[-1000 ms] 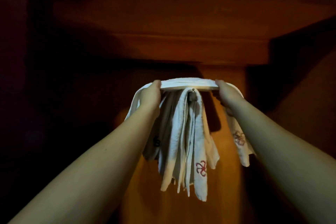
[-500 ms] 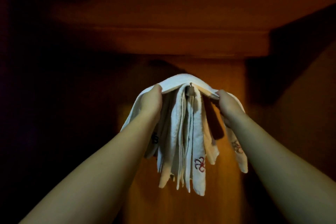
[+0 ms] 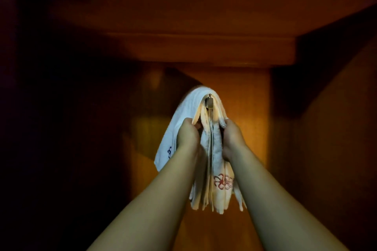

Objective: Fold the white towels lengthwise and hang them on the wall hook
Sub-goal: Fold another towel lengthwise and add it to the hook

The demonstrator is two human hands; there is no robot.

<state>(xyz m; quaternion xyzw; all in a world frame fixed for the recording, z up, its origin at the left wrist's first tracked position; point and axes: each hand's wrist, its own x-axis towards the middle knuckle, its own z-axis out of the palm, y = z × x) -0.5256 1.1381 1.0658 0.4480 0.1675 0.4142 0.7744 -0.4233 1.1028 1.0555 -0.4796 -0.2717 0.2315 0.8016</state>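
Hands, left hand (image 3: 186,134) and right hand (image 3: 232,136), are gripping the white towels (image 3: 212,149) draping over the wall hook (image 3: 209,102), fingers seemingly curling around each hanging side, where soft, light, limp cloth is best being held.
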